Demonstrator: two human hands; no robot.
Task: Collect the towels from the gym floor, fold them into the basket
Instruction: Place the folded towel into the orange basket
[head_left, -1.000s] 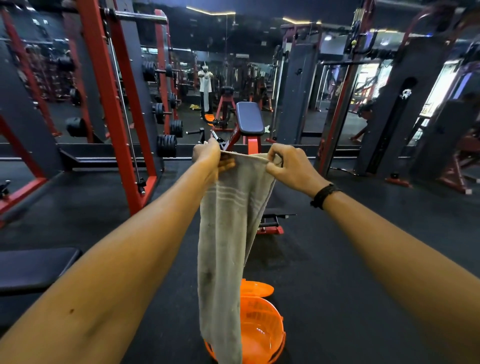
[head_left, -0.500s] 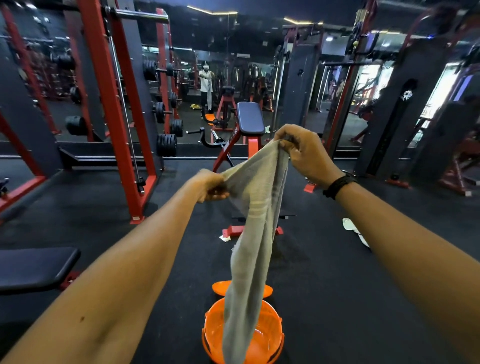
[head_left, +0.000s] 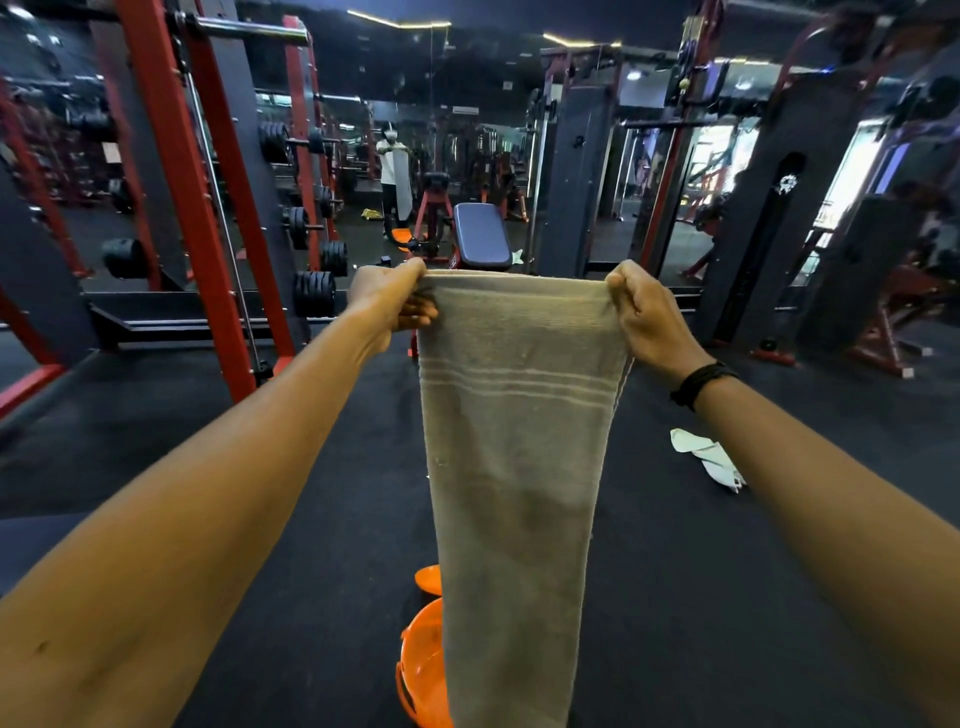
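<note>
A long beige towel (head_left: 511, 467) with pale stripes hangs flat in front of me, spread to its full width. My left hand (head_left: 392, 304) pinches its top left corner and my right hand (head_left: 641, 314) grips its top right corner, both at arm's length. Below the towel an orange basket (head_left: 422, 670) stands on the black floor, mostly hidden by the cloth. A white towel (head_left: 709, 458) lies crumpled on the floor to the right.
A red and black weight bench (head_left: 480, 234) stands just beyond the towel. Red racks with weight plates (head_left: 311, 293) fill the left side, dark machines the right. An orange lid (head_left: 428, 578) lies beside the basket. A mirror wall at the back reflects a person.
My hands have moved apart and level, and the towel that hung bunched from my raised right hand is now stretched wide between both hands.
</note>
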